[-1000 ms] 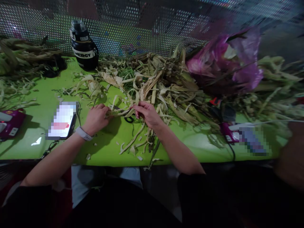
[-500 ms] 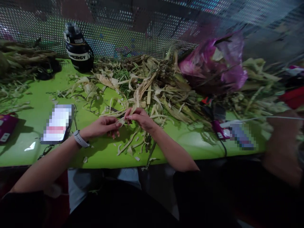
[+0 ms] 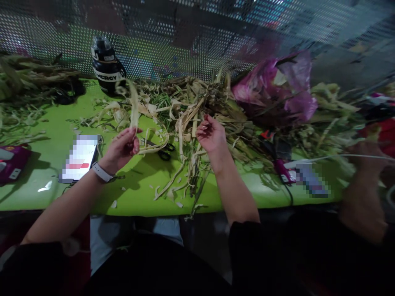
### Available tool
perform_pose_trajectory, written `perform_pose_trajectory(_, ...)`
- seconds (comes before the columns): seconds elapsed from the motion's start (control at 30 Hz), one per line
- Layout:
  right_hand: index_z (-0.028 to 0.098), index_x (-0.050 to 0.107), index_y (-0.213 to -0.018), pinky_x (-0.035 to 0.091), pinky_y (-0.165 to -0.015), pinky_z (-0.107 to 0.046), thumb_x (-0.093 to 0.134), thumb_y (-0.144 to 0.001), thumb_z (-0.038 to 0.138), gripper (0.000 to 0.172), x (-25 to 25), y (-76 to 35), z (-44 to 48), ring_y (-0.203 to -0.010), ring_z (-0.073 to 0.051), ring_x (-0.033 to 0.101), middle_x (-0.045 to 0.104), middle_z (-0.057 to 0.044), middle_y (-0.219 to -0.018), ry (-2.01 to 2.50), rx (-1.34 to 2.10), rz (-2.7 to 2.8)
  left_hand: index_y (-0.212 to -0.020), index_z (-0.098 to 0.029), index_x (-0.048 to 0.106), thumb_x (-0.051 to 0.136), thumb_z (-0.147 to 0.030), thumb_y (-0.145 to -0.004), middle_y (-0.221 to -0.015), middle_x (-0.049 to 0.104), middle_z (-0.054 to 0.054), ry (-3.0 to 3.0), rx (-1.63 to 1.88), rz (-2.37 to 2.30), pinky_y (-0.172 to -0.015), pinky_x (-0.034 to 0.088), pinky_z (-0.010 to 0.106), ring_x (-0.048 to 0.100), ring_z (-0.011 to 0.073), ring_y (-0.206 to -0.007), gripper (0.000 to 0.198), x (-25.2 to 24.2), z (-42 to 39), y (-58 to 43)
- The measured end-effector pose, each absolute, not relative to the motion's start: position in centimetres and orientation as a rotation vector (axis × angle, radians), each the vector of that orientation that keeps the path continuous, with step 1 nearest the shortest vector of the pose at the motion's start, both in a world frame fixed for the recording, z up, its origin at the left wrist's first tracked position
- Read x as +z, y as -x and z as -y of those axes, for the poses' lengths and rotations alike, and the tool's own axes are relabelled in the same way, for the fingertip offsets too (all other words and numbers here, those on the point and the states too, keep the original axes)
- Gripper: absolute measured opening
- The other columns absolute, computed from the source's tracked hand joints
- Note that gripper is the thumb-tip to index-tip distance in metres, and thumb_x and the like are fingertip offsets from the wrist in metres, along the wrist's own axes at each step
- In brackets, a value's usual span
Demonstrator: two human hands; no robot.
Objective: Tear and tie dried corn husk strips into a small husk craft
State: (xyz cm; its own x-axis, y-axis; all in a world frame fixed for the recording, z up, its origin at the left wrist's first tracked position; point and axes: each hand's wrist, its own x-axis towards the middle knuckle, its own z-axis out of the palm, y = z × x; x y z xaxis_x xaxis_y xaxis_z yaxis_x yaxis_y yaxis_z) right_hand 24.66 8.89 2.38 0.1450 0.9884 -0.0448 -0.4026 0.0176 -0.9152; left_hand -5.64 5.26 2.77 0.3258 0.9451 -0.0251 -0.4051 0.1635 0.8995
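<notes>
My left hand [image 3: 121, 150] pinches a pale strip of dried corn husk [image 3: 134, 107], which stands up from the fingertips above the green table. Farther right, my right hand [image 3: 212, 133] is raised at the near edge of a heap of dried corn husks [image 3: 193, 92]. Its fingers are curled in, and whatever they hold, if anything, cannot be made out. Between the hands, scissors with black handles [image 3: 165, 153] lie on the table, partly under a looped husk strand [image 3: 151, 149]. Small husk scraps [image 3: 173, 192] are scattered nearer to me.
A black bottle [image 3: 106, 68] stands by the perforated metal screen [image 3: 154, 45]. A phone [image 3: 80, 158] lies left, beside a purple device [image 3: 14, 164]. To the right are a pink plastic bag [image 3: 274, 88], another phone [image 3: 313, 181] and another person's arm [image 3: 362, 189].
My hands, formerly together, have moved apart. The left has lifted with the husk strip, and the right has gone right and away from me. The scissors now show more fully.
</notes>
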Motion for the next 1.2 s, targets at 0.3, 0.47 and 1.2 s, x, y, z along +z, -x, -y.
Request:
perform_pose_trajectory(0.3, 0.018, 0.072, -0.091, 0.042, -0.078, -0.035, 0.065, -0.083, 0.03, 0.017, 1.7, -15.8, -7.2, -0.089, -0.02, 0.057, 0.065, -0.009, -0.1, 1.254, 0.554, 2.199, -0.083, -0.017, 0.066, 0.068, -0.043, -0.08, -0.054, 0.054, -0.004, -0.982, 1.249, -1.05, -0.044, 0.039, 0.018, 0.049, 0.006, -0.044, 0.027, 2.0, -6.1, 5.7)
perform_pose_trajectory(0.47, 0.019, 0.073, -0.091, 0.038, -0.09, -0.041, 0.061, -0.085, 0.021, 0.013, -0.6, -14.0, -8.5, -0.102, -0.025, 0.055, 0.067, -0.009, -0.104, 1.196, 0.235, 2.552, -0.079, -0.016, 0.069, 0.072, -0.043, -0.076, -0.068, 0.064, 0.0, -0.948, 1.277, -1.063, -0.051, 0.041, 0.018, 0.059, 0.0078, -0.057, 0.027, 1.7, -6.0, 5.6)
perform_pose_trajectory(1.2, 0.028, 0.067, -0.091, 0.044, -0.098, -0.042, 0.056, -0.09, 0.026, 0.012, 0.3, -16.2, -7.8, -0.111, -0.021, 0.054, 0.061, -0.004, -0.113, 0.845, -0.03, 1.884, -0.085, -0.015, 0.076, 0.078, -0.03, -0.074, -0.09, 0.076, 0.008, -0.917, 0.85, -0.881, -0.069, 0.056, 0.018, 0.07, 0.0111, -0.075, 0.019, 2.5, -4.8, 5.4)
